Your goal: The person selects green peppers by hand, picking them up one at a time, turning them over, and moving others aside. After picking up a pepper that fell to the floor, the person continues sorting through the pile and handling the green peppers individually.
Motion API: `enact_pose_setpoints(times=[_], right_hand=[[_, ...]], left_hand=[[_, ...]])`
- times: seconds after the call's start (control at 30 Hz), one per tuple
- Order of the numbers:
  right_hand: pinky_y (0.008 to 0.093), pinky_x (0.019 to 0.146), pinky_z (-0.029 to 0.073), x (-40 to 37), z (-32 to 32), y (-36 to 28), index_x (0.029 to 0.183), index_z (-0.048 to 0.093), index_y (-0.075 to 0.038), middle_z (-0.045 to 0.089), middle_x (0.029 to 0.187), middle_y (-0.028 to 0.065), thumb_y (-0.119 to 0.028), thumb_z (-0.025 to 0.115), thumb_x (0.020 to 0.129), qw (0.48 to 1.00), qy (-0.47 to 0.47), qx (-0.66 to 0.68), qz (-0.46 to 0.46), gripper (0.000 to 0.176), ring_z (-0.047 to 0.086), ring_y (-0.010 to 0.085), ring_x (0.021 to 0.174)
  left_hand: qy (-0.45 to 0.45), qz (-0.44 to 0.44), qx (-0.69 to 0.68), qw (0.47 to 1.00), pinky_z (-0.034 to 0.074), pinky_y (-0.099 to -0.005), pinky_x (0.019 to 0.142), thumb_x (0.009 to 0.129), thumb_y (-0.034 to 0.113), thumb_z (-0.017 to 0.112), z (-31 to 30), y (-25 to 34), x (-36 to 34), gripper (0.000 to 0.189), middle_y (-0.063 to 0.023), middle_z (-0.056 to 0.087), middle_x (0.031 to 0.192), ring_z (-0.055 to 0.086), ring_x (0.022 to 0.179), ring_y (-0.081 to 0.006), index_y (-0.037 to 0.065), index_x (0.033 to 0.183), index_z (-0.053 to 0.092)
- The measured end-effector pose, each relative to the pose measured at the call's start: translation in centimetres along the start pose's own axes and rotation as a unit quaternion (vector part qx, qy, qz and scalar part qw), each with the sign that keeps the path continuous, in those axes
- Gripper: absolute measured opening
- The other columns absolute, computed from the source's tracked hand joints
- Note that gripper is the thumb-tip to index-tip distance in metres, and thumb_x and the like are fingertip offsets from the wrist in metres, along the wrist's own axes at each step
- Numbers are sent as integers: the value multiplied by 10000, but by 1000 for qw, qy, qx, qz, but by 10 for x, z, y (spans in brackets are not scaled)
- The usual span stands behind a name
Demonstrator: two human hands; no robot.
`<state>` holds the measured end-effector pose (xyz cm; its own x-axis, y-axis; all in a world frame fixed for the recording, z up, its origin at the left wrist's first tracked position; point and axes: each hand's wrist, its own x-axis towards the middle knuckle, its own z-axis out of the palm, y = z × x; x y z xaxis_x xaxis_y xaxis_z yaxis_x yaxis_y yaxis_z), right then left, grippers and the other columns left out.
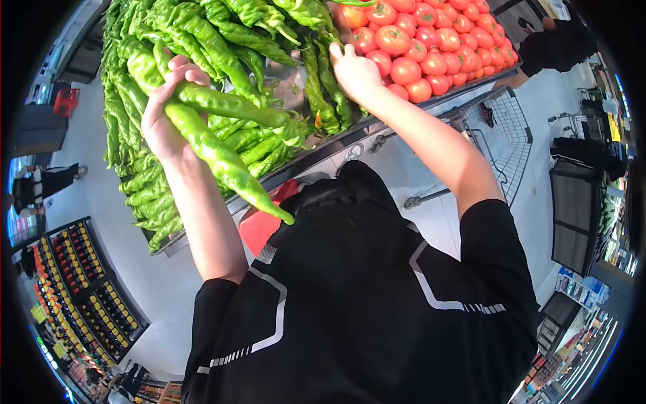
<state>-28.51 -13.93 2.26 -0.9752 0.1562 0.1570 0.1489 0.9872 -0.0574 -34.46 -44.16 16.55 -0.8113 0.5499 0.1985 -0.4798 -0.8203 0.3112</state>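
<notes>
Several long green peppers (pixel 225 158) are in my left hand (pixel 165 118), whose fingers wrap round them above the pepper heap. One hangs down toward my chest with its tip free. My right hand (pixel 355 73) reaches to the far side, at the border between the green pepper heap (pixel 235 40) and the tomatoes (pixel 431 44). Its fingers are bent down beside some darker, wrinkled green peppers (pixel 319 87); what lies under the fingertips is hidden.
A dark stand edge (pixel 336 139) runs in front of me. To the right stands a wire shopping cart (pixel 508 135). Something red (pixel 259 225) is below the stand. Shelves of jars (pixel 87 283) are at lower left. Another person (pixel 558 47) in black is at upper right.
</notes>
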Motion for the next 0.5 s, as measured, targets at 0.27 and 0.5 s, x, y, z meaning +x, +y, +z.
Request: enact_pose_setpoints(times=[0.27,0.5], right_hand=[[523,630,561,16,2,-6,1249,451,-102,611,1016,239,-135,480,961,994,26,87,59,291,687,437,779],[367,802,551,-32,-80,-45,1279,566,-32,678,1044,106,-331,636,998,784,-23,618,-52,416,691,197,898]], left_hand=[[14,-13,6,1000,519,-417,944,864,-84,534,-9,-17,10,436,-146,537,1123,585,973,-226,-71,1285,422],[106,-4,75,991,571,-429,945,850,-76,592,-25,-37,13,447,-165,576,1116,622,985,-262,-70,1272,447]])
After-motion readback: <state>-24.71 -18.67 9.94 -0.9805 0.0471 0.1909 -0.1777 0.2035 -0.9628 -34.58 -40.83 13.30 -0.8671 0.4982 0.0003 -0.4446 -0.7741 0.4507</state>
